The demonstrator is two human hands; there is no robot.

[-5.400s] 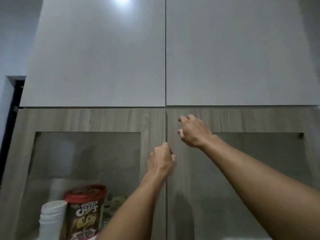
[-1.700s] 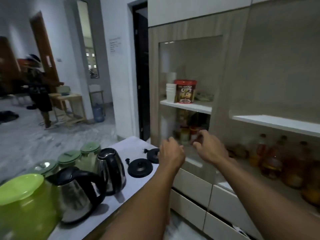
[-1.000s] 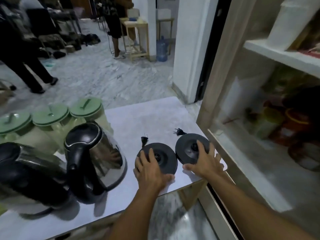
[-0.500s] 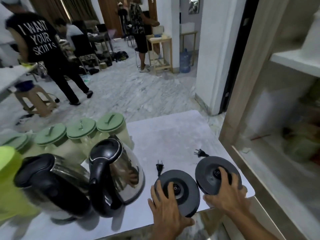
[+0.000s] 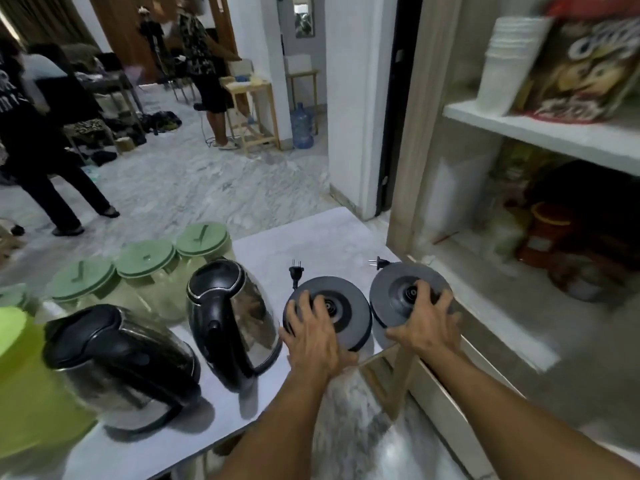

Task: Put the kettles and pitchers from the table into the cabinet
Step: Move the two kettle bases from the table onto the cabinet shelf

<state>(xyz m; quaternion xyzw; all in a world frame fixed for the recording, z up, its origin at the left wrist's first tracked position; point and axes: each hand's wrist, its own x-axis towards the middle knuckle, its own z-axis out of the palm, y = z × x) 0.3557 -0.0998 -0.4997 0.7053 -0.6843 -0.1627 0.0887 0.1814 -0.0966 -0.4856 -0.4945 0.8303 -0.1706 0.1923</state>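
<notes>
Two round black kettle bases lie at the near right end of the white table. My left hand grips the left base; my right hand grips the right base, which is tilted up off the table. Left of them stand two steel kettles with black handles, one upright, one nearer the left. Behind them are several clear pitchers with pale green lids. A bright green pitcher sits at the far left.
The open cabinet on the right has a white shelf with stacked white cups and a cereal tub; jars fill the lower shelf. People stand in the room beyond, near a wooden stand and a water bottle.
My hands went from the cabinet doors down to the two kettle bases. Since half a second ago both hands have closed on them and the right base has tipped upward.
</notes>
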